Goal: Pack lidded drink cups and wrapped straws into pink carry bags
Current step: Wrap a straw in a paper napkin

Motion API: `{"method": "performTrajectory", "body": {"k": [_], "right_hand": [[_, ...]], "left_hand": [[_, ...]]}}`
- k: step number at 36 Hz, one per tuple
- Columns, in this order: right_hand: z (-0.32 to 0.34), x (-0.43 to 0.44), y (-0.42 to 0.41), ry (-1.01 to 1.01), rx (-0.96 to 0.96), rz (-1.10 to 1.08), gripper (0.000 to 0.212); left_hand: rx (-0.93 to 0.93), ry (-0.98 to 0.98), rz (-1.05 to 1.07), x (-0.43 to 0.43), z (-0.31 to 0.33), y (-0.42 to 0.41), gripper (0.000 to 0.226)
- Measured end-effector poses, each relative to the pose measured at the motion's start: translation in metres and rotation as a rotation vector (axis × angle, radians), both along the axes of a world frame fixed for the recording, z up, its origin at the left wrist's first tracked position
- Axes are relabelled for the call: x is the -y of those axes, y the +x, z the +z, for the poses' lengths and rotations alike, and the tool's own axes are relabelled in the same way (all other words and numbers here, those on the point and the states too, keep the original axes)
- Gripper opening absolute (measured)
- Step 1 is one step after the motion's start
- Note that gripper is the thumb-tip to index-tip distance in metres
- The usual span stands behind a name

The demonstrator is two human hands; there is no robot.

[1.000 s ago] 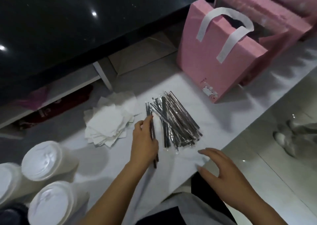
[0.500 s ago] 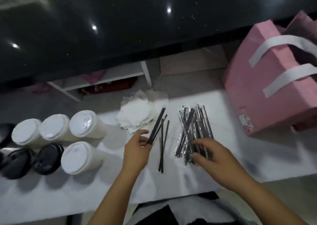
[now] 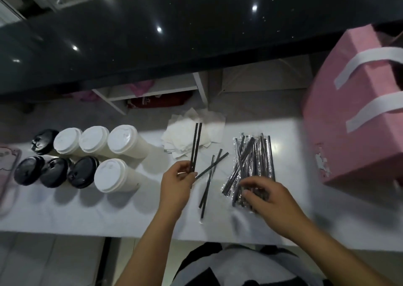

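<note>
Two black plastic-wrapped straws [image 3: 196,146] sat pinched in the left hand [image 3: 176,185], the right hand [image 3: 270,198] grasp unclear, the lidded paper cups [image 3: 122,140] apparently unpacked.

Takeaway drinks counter
White worktop [image 3: 65,216] below a glossy black stone counter [image 3: 152,46], with white-lidded paper cups [image 3: 123,140], black-lidded cups [image 3: 54,172], clear-wrapped black straws [image 3: 255,157], white paper napkins [image 3: 181,133], a pink white-handled carry bag [image 3: 331,139]

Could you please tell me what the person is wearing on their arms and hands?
Nothing: the left hand and right hand are ungloved, with no ring, watch or bracelet visible, and both forearms are bare, with no sleeves in view.
</note>
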State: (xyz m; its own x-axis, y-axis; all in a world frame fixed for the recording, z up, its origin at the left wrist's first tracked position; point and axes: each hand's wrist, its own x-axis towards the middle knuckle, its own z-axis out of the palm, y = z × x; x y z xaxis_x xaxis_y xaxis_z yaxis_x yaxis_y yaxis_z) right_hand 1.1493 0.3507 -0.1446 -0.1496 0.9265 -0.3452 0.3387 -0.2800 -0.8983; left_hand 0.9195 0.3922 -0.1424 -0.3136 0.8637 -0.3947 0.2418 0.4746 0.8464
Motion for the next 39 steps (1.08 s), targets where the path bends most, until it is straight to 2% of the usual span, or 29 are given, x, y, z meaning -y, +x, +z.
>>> {"method": "performTrajectory", "body": {"k": [4,7,13,15,19,29,32,34,36,37,39], "right_hand": [[0.006,-0.003,0.004,-0.028,-0.125,-0.050,0.018],[0.017,-0.008,0.004,-0.107,-0.376,-0.186,0.020],[0.030,-0.023,0.006,-0.205,-0.653,-0.394,0.026],[0.034,-0.027,0.009,-0.197,-0.685,-0.461,0.028],[0.042,-0.027,0.014,-0.168,-0.706,-0.513,0.015],[0.042,-0.020,0.016,-0.130,-0.623,-0.534,0.004],[0.039,-0.018,0.019,-0.114,-0.604,-0.556,0.022],[0.039,-0.016,0.022,-0.112,-0.573,-0.559,0.030],[0.040,-0.013,0.026,-0.114,-0.544,-0.529,0.036],[0.040,-0.012,0.027,-0.115,-0.529,-0.513,0.045],[0.039,-0.008,0.027,-0.122,-0.503,-0.493,0.061]], "left_hand": [[0.210,-0.016,0.045,0.004,0.013,0.019,0.024],[0.425,-0.059,-0.041,0.013,0.032,0.038,0.031],[0.483,-0.094,-0.219,0.031,0.046,0.066,0.031],[0.497,-0.098,-0.238,0.033,0.047,0.071,0.030],[0.507,-0.112,-0.266,0.035,0.047,0.076,0.030],[0.489,-0.136,-0.402,0.033,0.040,0.066,0.029],[0.378,-0.077,-0.422,0.020,0.036,0.052,0.027],[0.246,-0.014,-0.344,0.004,0.028,0.035,0.023],[0.049,0.043,-0.252,-0.015,0.015,0.016,0.019],[-0.079,0.065,-0.228,-0.025,0.009,0.007,0.020],[-0.317,0.090,-0.221,-0.048,-0.002,-0.007,0.031]]}}
